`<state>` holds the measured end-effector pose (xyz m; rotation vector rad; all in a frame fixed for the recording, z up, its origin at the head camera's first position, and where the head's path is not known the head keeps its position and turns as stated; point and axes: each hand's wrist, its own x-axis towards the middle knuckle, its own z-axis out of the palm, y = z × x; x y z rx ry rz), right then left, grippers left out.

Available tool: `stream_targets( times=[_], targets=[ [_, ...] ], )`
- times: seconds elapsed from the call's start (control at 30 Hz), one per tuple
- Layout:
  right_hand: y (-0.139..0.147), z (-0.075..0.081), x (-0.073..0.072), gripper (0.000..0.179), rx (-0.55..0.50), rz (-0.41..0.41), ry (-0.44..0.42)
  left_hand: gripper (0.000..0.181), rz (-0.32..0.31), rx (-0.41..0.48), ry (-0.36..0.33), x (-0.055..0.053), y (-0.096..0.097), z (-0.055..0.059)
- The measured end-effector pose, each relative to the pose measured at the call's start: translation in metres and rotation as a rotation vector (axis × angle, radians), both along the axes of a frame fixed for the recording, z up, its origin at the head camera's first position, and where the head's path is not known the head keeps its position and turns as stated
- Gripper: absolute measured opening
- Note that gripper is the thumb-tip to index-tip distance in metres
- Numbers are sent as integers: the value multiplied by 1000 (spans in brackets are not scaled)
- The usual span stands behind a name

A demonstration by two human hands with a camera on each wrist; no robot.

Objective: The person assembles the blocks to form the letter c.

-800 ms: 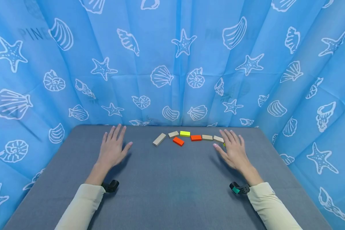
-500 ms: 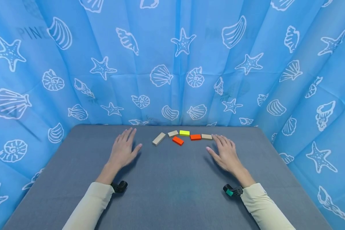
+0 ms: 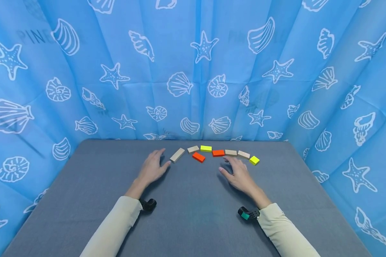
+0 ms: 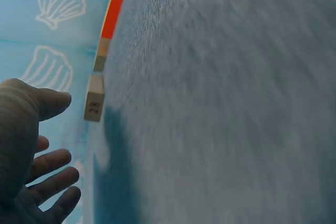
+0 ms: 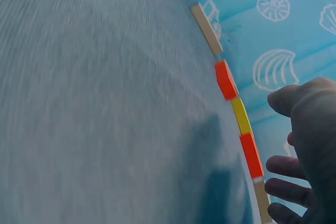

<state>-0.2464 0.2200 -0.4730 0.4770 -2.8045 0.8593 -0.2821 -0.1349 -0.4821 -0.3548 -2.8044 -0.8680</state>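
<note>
Head view: grey desk (image 3: 193,214) inspected, blue shell-printed curtain (image 3: 193,53) behind; long wooden block (image 3: 177,155) taken as reference. To its right, recorded in order along a shallow arc: short wooden block (image 3: 193,149), yellow block (image 3: 206,148), orange block (image 3: 218,153), second short wooden block (image 3: 231,152), third short wooden block (image 3: 243,154) and end yellow block (image 3: 254,160). Loose orange block (image 3: 198,157) also right of the long wooden block, nearer the person than the arc. Left hand (image 3: 152,167) just left of the long wooden block; cannot tell whether touching. Right hand (image 3: 239,174) well to its right, fingertips near the orange block and second short wooden block. Left wrist view: thumb well apart from loosely extended, parted fingers, nothing held; long wooden block near thumb tip, dark number on its end face. Right wrist view: thumb likewise apart, fingers loosely extended, nothing gripped; left fingertips visible beyond the long wooden block.
</note>
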Motion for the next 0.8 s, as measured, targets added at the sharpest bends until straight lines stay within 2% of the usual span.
stream_targets(
  times=[0.23,0.8],
  targets=[
    [-15,-5,-6,54,-80,12,-44,63,11,92,-62,-12,15,-4],
    [-39,-7,-24,54,-171,13,-63,54,51,227,-109,-30,36,-8]
  ],
)
